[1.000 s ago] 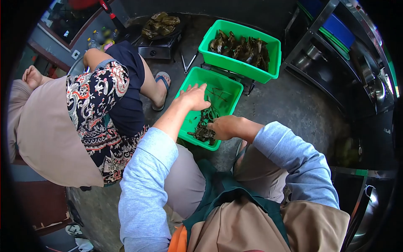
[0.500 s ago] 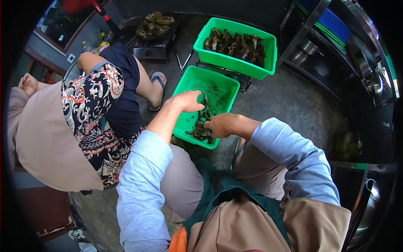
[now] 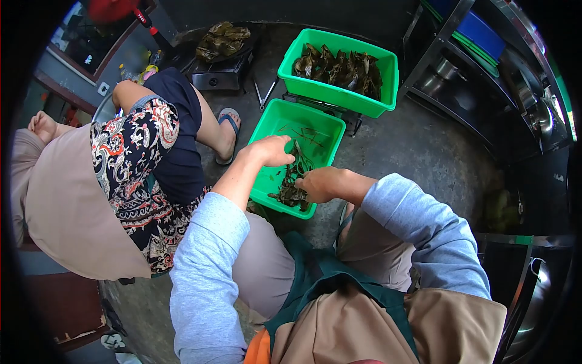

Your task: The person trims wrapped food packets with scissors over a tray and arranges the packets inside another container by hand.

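Note:
Both of my hands are inside the lower green tub point(image 3: 262, 176), over a heap of dark leaf pieces and looped green strips point(image 3: 305, 162). My left hand point(image 3: 271, 151) is at the heap's upper left, palm down, its fingers bent and closed on the green strips. Low on the right side, my right hand point(image 3: 321, 184) is curled, with its fingertips at the dark leaf pieces point(image 3: 290, 194); what lies between those fingers is hidden. A few thin loose strips point(image 3: 309, 134) lie on the tub floor beyond my hands.
Behind stands a second green tub point(image 3: 341, 93) holding dark leaf-wrapped bundles point(image 3: 339, 70). A stove point(image 3: 221, 76) carries more leaves point(image 3: 223, 41); tongs point(image 3: 264, 96) lie beside it. Another person point(image 3: 139, 170) sits close at my left. Metal shelving point(image 3: 479, 79) stands at right.
My hands stay at nearly the same spots over the heap, with only slight finger movement. The whole view has shifted slightly downward.

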A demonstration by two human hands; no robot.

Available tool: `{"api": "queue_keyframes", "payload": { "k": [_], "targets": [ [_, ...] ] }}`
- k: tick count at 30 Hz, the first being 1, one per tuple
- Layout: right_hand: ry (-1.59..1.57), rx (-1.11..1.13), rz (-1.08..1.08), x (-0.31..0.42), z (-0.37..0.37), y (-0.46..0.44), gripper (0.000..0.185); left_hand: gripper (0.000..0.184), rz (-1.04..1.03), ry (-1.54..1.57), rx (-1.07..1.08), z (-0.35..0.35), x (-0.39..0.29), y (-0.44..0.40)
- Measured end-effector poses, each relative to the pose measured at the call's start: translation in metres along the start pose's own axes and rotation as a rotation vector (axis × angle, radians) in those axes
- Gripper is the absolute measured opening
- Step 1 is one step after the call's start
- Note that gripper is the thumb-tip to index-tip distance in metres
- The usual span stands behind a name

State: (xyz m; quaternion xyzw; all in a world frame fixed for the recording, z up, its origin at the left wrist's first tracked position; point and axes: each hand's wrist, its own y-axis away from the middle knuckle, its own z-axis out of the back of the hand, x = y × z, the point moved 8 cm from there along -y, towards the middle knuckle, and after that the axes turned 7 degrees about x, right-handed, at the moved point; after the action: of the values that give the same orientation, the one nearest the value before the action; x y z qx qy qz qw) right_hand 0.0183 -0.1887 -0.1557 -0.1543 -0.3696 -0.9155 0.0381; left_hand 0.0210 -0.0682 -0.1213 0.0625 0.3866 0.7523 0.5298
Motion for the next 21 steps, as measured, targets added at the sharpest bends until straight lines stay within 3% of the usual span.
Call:
{"api": "queue_keyframes", "payload": {
  "k": [8,11,21],
  "targets": [
    [0.006,0.017,-0.013,-0.0012,-0.0010,0.0000,0.049,0.074,-0.007,0.006,-0.007,-0.0005,0.0010,-0.0004],
    [0.028,-0.122,0.055,0.0013,0.0022,0.0019,0.037,0.074,0.001,0.004,-0.006,0.0001,0.0001,0.0006],
    [0.036,-0.125,0.054,-0.0023,-0.0017,-0.0040,0.037,0.074,-0.006,0.000,-0.012,0.0009,-0.0004,0.0021]
  ]
}}
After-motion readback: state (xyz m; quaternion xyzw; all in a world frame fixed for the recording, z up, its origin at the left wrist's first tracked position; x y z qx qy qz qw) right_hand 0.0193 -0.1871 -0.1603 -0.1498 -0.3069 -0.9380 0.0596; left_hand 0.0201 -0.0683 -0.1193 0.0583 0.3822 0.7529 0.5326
